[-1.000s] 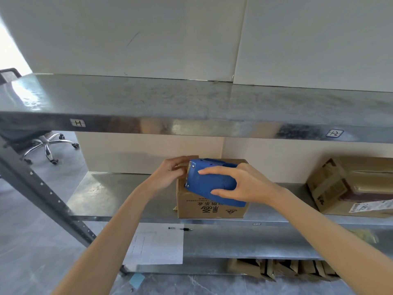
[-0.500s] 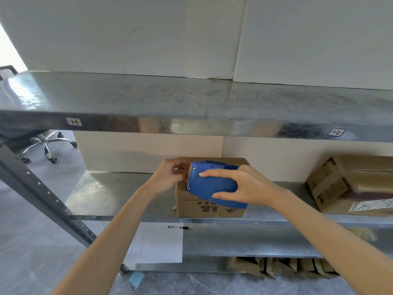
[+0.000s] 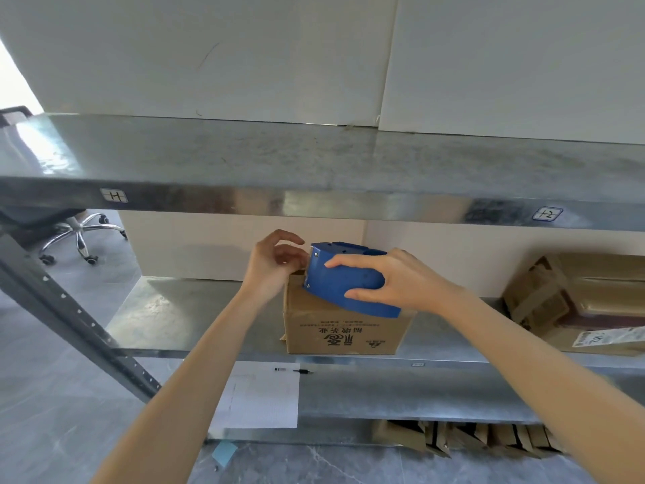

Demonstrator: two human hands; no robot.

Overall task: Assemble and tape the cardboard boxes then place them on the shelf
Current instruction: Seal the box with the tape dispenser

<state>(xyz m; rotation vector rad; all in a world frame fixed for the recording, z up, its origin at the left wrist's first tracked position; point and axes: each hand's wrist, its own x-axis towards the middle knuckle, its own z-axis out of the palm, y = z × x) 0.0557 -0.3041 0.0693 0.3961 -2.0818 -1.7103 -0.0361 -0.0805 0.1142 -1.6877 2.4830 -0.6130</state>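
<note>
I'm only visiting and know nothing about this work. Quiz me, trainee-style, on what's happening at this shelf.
1. True or false: the right hand grips the blue tape dispenser.
2. The cardboard box stands on: A the floor, B the middle shelf, C a chair.
3. What flat white thing lies on the lower shelf?
Key: 1 true; 2 B; 3 a sheet of paper.

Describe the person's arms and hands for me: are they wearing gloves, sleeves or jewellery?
Nothing is worn. The left hand and right hand have no gloves, and no rings show on the fingers. The left forearm and right forearm are bare, with no sleeve, watch or bracelet up to the picture's edge.
</note>
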